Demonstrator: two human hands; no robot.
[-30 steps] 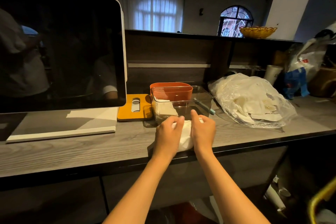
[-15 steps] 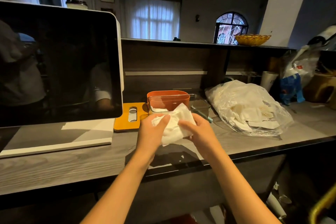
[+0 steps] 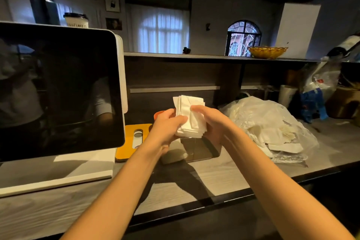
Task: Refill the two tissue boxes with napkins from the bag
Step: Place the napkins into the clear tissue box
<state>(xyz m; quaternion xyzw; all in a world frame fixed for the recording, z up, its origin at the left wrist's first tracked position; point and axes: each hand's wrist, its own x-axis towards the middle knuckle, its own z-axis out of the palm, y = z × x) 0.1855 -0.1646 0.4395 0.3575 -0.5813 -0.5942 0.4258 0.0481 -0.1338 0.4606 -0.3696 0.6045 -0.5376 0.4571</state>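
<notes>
My left hand (image 3: 167,124) and right hand (image 3: 204,121) both grip a stack of white napkins (image 3: 190,116), lifted above the clear box (image 3: 196,150) on the counter (image 3: 224,173). Right of my right hand lies the bag (image 3: 272,122) of napkins.

The room is dim, with soft daylight from a curtained window (image 3: 161,29) at upper centre. Brighter light falls on the tabletop (image 3: 224,173), where the forearms cast hard, dark shadows. The black screen (image 3: 58,91) at left shows faint reflections. Wide-angle bending curves the frame edges; the far background is slightly soft.
</notes>
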